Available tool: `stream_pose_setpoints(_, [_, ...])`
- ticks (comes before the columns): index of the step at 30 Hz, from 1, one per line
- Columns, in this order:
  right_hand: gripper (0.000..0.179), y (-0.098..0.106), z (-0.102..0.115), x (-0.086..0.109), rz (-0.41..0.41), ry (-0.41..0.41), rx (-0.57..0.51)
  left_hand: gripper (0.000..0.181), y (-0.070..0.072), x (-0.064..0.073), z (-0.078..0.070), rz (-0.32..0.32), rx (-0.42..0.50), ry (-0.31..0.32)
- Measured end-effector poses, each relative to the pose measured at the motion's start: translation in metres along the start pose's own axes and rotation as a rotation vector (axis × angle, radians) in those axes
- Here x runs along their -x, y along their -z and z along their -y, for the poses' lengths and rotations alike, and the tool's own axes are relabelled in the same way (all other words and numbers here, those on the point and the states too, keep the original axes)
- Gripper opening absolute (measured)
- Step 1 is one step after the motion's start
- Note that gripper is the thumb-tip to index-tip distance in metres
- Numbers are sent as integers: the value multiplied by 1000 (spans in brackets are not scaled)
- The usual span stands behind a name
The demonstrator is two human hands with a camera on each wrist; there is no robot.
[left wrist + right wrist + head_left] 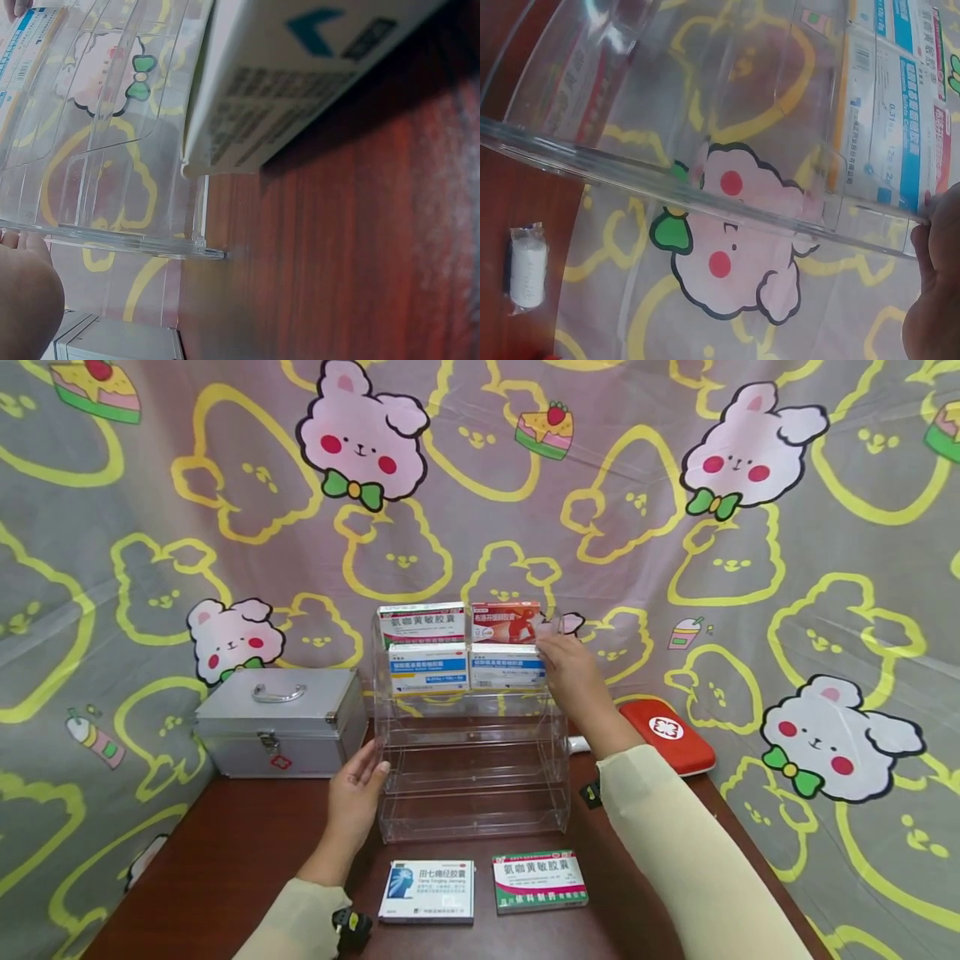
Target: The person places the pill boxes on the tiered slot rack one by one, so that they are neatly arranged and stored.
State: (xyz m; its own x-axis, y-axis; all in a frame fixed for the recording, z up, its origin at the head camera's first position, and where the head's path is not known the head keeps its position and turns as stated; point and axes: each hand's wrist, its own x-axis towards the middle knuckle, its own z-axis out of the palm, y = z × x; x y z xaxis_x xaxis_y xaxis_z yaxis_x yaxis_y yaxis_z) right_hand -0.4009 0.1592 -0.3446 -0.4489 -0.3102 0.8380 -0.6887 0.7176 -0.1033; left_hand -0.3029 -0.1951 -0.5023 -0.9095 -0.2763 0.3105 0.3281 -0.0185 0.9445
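The right-hand blue-and-white box (510,670) sits in the second tier of the clear rack (474,823), which stands mid-tabletop, towards the far edge. The person's right hand (579,683) is at that box's outer end; I can't tell whether its fingers pinch the box or merely touch it. The left hand (351,797) rests against the rack's left side, fingers relaxed. Beside the box is its twin (427,670); behind them stand a green-and-white box (422,625) and a red box (506,623).

I take this step to be seating the box squarely; the next move probably calls for reaching to the white box (427,893) or the green-edged box (542,882), both lying towards the near edge.

The tabletop (187,860) is reddish-brown wood; a silver case (277,735) occupies its far left corner, a red pouch (663,735) its far right. Rabbit-printed curtains (637,552) enclose everything.
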Motion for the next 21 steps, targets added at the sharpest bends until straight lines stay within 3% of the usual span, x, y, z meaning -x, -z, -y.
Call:
stream_pose_setpoints(6, [31,14,4,28,9,-116,-46,53,2,1,-1,10,-20,17])
stream_pose_setpoints(14, [31,40,10,113,61,-443,-212,54,3,1,-3,3,-11,-6])
stream_pose_setpoints(17, [31,53,13,147,129,-576,-264,54,1,1,-5,12,-8,9])
stream_pose_setpoints(21, [29,61,11,185,311,-622,-324,55,1,1,-3,12,-11,24])
